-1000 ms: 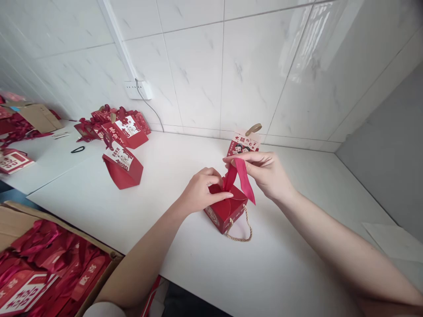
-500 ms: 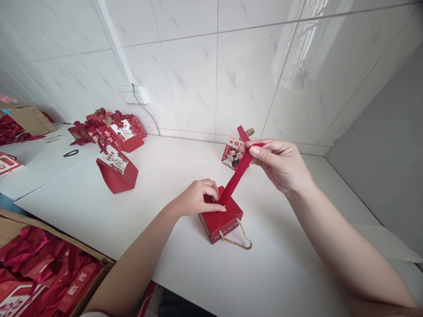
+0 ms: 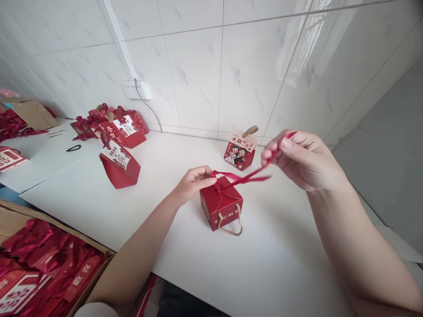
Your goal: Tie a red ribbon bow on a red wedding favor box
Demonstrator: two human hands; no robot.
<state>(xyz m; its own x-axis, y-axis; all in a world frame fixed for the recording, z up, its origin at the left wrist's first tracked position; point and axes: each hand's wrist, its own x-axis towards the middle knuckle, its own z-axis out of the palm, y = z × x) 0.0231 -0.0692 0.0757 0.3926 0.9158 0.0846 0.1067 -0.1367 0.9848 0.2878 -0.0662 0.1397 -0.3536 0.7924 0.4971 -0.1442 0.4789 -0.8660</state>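
While pinching the red ribbon [image 3: 246, 179] in the right hand [image 3: 306, 160], also pinching it near the knot [image 3: 218, 188] with the left hand [image 3: 193, 184]. Stretched long from the red box [image 3: 224, 204], just beside the left fingers and nearer them, up to the right fingers.

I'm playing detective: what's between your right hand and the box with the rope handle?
A red ribbon stretches from the box up to the right hand above the white table, in the head view.
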